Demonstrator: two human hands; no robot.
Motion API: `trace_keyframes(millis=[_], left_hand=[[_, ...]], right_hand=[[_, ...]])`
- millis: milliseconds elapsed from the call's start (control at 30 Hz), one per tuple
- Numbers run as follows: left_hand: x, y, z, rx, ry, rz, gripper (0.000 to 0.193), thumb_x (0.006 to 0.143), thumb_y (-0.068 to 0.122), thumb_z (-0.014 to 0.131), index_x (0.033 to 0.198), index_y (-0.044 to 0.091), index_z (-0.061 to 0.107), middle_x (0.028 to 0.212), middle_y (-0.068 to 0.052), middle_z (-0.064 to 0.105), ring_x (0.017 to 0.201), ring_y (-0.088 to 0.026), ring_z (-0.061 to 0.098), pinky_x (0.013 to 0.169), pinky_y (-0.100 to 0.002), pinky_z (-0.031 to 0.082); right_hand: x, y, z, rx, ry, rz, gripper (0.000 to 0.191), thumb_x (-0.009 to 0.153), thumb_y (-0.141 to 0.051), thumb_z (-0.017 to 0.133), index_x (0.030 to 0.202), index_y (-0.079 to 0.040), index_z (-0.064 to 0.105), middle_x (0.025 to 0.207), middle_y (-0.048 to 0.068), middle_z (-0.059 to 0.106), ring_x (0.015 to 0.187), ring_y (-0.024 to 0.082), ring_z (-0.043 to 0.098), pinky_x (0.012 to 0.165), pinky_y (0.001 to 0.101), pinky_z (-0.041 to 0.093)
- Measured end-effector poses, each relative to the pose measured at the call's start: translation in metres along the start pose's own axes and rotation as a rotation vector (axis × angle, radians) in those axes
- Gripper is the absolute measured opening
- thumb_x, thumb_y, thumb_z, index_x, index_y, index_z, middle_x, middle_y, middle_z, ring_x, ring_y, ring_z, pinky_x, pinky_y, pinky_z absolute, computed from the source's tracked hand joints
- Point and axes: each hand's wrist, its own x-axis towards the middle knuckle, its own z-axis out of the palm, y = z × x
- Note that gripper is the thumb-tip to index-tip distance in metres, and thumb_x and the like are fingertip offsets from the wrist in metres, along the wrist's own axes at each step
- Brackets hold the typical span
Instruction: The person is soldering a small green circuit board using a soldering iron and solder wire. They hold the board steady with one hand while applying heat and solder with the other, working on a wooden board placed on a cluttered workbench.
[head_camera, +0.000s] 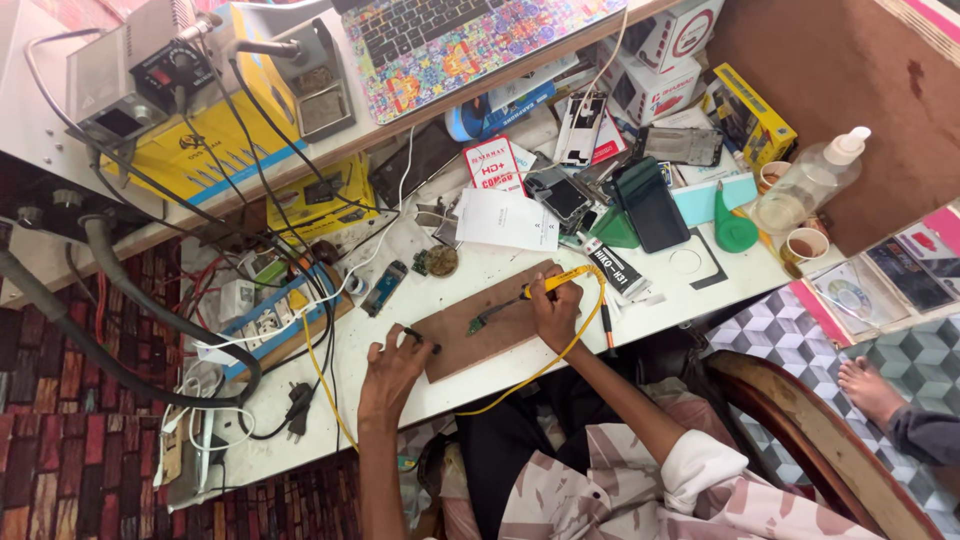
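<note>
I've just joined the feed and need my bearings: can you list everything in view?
wooden board: one, brown, on the white table's near edge
small circuit part: one, green, on the board
soldering iron: one, yellow, tip towards the circuit part
white table: one, cluttered
power strip: one, blue and white, table's left part
laptop: one, colourful patterned cover, upper shelf
soldering station: one, grey, upper left
plastic bottle: one, clear, at right
phones and parts: several, dark, centre right
left hand: holds small dark tool by the board
right hand: grips the iron
</note>
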Motion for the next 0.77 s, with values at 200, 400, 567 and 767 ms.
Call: trace_keyframes(millis=[200, 400, 567, 767], left_hand=[[-0.015, 0.003, 0.001, 0.044, -0.052, -0.073, 0.041, 0.084, 0.009, 0.067, 0.119, 0.032, 0.064, 0.110, 0.007, 0.065, 0.133, -0.018, 0.045, 0.097, -0.043, 0.027], [-0.027, 0.008, -0.002, 0.017, -0.185, -0.225, 0.060, 0.078, 0.008, 0.068, 0.135, 0.025, 0.060, 0.119, 0.009, 0.065, 0.132, -0.019, 0.043, 0.097, -0.038, 0.024], [-0.020, 0.010, -0.047, 0.123, 0.071, -0.410, 0.044, 0.098, 0.027, 0.068, 0.141, 0.017, 0.061, 0.106, 0.004, 0.070, 0.118, -0.018, 0.050, 0.092, -0.041, 0.029], [-0.051, 0.026, -0.141, -0.314, 0.628, -0.958, 0.030, 0.105, 0.048, 0.076, 0.125, 0.029, 0.066, 0.101, 0.002, 0.081, 0.116, -0.017, 0.051, 0.100, -0.035, 0.038]], right_hand=[[-0.006, -0.002, -0.001, -0.045, -0.009, 0.032, 0.032, 0.100, -0.009, 0.062, 0.071, -0.003, 0.050, 0.055, 0.000, 0.047, 0.049, 0.005, 0.038, 0.046, 0.0287, 0.028], [-0.006, 0.002, 0.001, -0.011, -0.001, 0.014, 0.033, 0.102, -0.009, 0.061, 0.071, -0.003, 0.050, 0.056, -0.002, 0.049, 0.051, 0.004, 0.039, 0.047, 0.0281, 0.029], [-0.009, 0.010, 0.003, -0.039, 0.003, 0.018, 0.035, 0.101, -0.008, 0.062, 0.070, -0.003, 0.048, 0.055, -0.002, 0.045, 0.050, 0.004, 0.037, 0.047, 0.0279, 0.028], [-0.015, 0.014, 0.014, -0.027, -0.006, 0.041, 0.029, 0.101, -0.008, 0.060, 0.074, -0.004, 0.050, 0.057, -0.003, 0.045, 0.052, 0.003, 0.036, 0.047, 0.0274, 0.027]])
